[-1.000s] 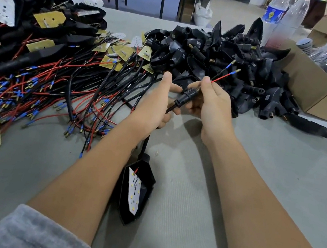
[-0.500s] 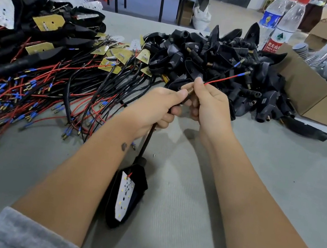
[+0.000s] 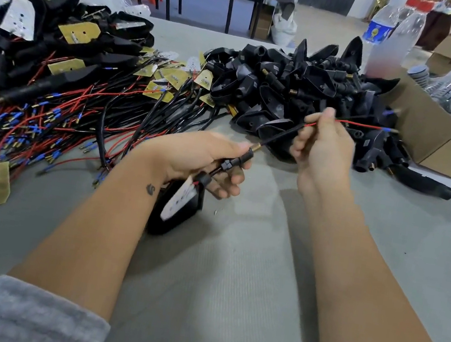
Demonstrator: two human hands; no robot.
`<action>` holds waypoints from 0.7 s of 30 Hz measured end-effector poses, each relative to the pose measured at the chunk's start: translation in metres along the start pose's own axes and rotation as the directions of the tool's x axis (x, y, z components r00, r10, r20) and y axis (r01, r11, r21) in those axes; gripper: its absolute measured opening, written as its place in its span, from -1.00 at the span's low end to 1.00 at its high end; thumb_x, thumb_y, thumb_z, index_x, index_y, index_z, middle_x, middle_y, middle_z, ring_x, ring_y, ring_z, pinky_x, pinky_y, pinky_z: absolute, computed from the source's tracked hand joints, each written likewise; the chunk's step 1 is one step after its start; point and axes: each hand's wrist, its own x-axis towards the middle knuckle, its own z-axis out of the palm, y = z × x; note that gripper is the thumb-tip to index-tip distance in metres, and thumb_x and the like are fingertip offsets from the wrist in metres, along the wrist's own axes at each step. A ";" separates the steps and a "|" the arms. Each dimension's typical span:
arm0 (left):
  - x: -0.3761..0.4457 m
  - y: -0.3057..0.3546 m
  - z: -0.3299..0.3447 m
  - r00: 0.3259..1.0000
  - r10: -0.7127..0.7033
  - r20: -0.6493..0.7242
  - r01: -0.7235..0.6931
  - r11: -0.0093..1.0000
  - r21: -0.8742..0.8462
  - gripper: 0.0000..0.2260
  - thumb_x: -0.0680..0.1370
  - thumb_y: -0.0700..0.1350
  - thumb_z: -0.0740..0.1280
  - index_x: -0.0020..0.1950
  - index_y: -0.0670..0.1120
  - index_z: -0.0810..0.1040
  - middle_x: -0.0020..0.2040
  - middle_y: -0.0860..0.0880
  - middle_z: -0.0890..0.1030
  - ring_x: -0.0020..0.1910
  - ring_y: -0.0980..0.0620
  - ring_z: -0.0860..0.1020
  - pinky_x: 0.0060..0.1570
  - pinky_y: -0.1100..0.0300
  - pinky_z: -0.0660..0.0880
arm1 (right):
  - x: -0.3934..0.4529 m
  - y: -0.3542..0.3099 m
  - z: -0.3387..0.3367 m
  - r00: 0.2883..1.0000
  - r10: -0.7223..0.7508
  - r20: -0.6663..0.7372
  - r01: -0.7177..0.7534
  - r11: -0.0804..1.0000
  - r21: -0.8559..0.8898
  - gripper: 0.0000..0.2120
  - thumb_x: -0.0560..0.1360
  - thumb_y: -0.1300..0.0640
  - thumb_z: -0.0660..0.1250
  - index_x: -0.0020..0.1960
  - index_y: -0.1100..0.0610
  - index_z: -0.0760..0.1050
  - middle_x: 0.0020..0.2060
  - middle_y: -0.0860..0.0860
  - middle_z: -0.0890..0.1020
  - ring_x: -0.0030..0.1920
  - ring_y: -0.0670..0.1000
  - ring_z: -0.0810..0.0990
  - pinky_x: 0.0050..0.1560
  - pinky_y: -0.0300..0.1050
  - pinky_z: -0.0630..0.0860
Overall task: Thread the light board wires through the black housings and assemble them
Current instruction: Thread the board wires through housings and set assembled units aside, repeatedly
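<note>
Wire drawn through housing stem, both hands engaged.

We note the left hand [image 3: 205,158] with fingers curled round the stem of the black housing [image 3: 179,208], which hangs just above the desk [image 3: 228,290] with its light board [image 3: 179,200] seated inside. To the right of the housing, the right hand [image 3: 325,148] pinches the red wire [image 3: 357,124], its fingers clamped on it, just before the pile of housings [image 3: 306,89].

The left hand [image 3: 205,161] hides part of the blurred black housing [image 3: 179,208]
</note>
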 end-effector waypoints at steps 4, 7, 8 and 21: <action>-0.003 -0.003 -0.008 0.999 -0.039 0.008 0.039 0.999 -0.017 -0.70 0.65 0.04 0.16 -0.08 -0.15 0.51 -0.31 -0.10 0.59 -0.33 -0.10 0.64 -0.38 0.17 0.55 | 0.006 -0.004 -0.011 0.996 0.008 -0.086 -0.004 0.999 0.053 -0.65 0.69 0.06 0.10 -0.20 0.17 0.44 -0.54 -0.04 0.45 -0.53 -0.07 0.38 -0.51 -0.26 0.33; -0.003 -0.003 -0.012 0.999 -0.030 -0.012 0.030 0.999 -0.020 -0.69 0.62 0.07 0.20 -0.07 -0.14 0.55 -0.30 -0.12 0.58 -0.36 -0.11 0.62 -0.39 0.15 0.56 | 0.005 -0.002 -0.009 0.995 0.003 -0.100 0.004 0.997 0.077 -0.66 0.69 0.05 0.10 -0.18 0.16 0.45 -0.52 -0.03 0.47 -0.52 -0.07 0.42 -0.49 -0.24 0.38; -0.002 -0.004 -0.014 0.999 -0.019 -0.026 0.018 1.000 -0.022 -0.69 0.62 0.08 0.21 -0.07 -0.14 0.56 -0.32 -0.12 0.57 -0.38 -0.09 0.60 -0.39 0.16 0.55 | 0.004 -0.002 -0.008 0.995 0.004 -0.104 0.006 0.996 0.093 -0.66 0.69 0.05 0.10 -0.17 0.17 0.46 -0.52 -0.03 0.48 -0.52 -0.07 0.44 -0.48 -0.23 0.40; 0.009 0.001 -0.005 0.985 0.031 -0.171 -0.073 0.967 -0.243 -0.61 0.66 0.15 0.07 0.06 -0.12 0.53 -0.39 -0.07 0.49 -0.54 0.04 0.39 -0.46 0.22 0.41 | -0.030 0.022 0.028 0.833 0.272 0.481 -0.130 0.942 -0.308 -0.88 0.60 0.14 0.29 0.02 0.19 0.54 -0.33 0.05 0.54 -0.43 -0.09 0.46 -0.40 -0.28 0.30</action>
